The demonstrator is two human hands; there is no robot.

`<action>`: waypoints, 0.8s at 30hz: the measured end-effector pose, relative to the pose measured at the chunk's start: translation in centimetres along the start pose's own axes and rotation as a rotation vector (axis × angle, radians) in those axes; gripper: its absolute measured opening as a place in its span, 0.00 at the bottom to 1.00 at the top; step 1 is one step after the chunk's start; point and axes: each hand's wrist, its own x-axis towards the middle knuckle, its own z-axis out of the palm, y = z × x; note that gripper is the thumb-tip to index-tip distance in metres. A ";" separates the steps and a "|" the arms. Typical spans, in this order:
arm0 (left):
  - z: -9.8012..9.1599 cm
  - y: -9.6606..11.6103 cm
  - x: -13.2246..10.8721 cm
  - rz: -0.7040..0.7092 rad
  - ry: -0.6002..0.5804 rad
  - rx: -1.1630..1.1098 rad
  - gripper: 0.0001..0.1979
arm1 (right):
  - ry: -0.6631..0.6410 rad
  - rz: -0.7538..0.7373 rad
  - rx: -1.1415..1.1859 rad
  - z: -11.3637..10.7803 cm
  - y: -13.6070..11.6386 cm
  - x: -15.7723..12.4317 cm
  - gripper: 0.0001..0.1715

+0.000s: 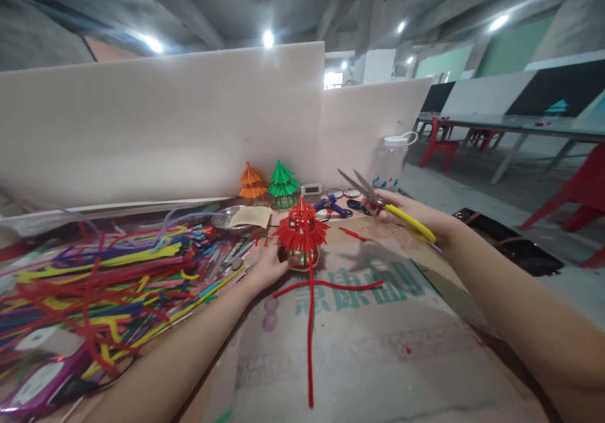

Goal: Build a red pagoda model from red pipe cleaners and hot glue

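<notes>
Head view: left hand (269,266), fingers curled on red pipe-cleaner lantern (302,229), mid surface (401,360); its stem (311,347) trails toward the person; right hand (401,212) grips yellow scissors (373,198), blades parted, just right of lantern, apart.

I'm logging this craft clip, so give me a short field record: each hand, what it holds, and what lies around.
left hand: grips the red model near its base
right hand: holds scissors, blades parted, pointing left
stem: red, runs from the model toward the camera
surface: cardboard
left side: pile of pipe cleaners
behind: orange model, green model, bottle
</notes>
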 end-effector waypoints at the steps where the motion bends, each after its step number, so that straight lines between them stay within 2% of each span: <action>1: 0.1 0.1 0.1 0.007 0.015 0.000 0.22 | -0.077 -0.033 0.036 0.0 -0.8 0.2 0.39; 3: 0.4 0.3 0.2 0.011 0.048 0.005 0.22 | -0.210 -0.082 0.052 0.0 -1.9 0.7 0.33; 5: 0.5 0.3 0.2 0.010 0.079 0.013 0.21 | -0.268 -0.100 0.007 0.2 -2.3 1.2 0.28; 10: 0.7 0.2 0.0 0.015 0.109 0.006 0.20 | -0.419 -0.083 -0.037 1.2 -1.2 1.5 0.28; 14: 0.9 0.1 -0.1 0.035 0.117 0.003 0.19 | -0.452 -0.095 0.032 1.9 -0.6 1.2 0.30; 19: 0.9 -0.6 -0.2 0.103 0.124 0.030 0.21 | -0.486 -0.096 -0.005 2.7 -0.6 1.3 0.31; 24: 0.6 -0.9 -0.3 0.143 0.139 0.180 0.19 | -0.510 -0.150 0.080 3.2 -1.0 1.5 0.30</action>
